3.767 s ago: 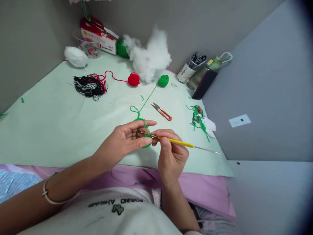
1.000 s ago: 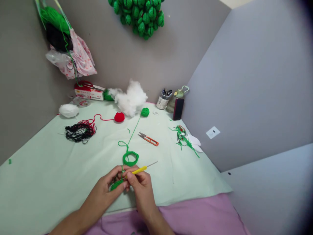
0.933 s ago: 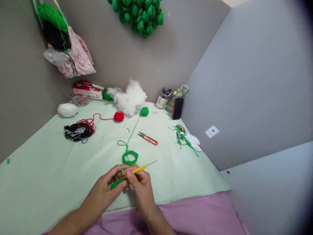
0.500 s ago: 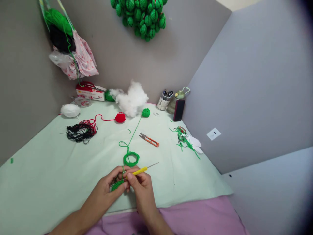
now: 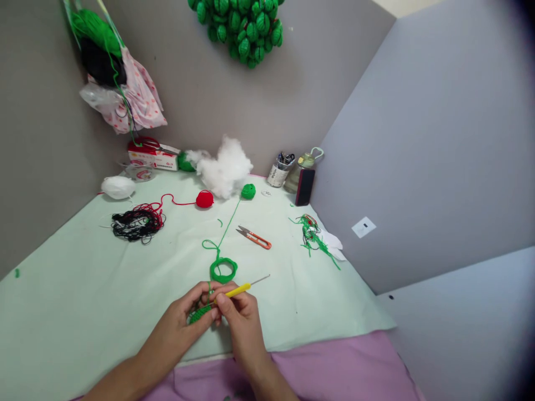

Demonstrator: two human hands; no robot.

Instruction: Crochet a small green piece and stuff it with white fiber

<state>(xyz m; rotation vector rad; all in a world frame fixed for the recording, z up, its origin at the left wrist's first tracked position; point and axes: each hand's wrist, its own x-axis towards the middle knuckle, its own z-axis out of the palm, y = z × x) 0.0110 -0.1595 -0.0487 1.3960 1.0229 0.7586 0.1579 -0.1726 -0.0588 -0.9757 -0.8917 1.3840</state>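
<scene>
My left hand (image 5: 188,314) is closed on a small green crochet piece (image 5: 199,314), with green yarn running over its fingers. My right hand (image 5: 240,312) grips a crochet hook (image 5: 238,291) by its yellow handle; one metal tip points out to the right, and the other end is at the crochet piece. The fingertips of both hands meet, hiding part of the work. Just beyond them lies a loose ring of green yarn (image 5: 223,270), from which a strand leads back to a small green yarn ball (image 5: 248,191).
Orange thread snips (image 5: 254,238) lie beyond the hands. Farther back are a red yarn ball (image 5: 204,199), white stuffing (image 5: 225,167), tangled black yarn (image 5: 137,223) and a white yarn ball (image 5: 118,187). At right are green yarn scraps (image 5: 313,236) and a phone (image 5: 305,187).
The whole view has shifted very slightly. Both hands keep nearly the same pose, with the hook still at the crochet piece.
</scene>
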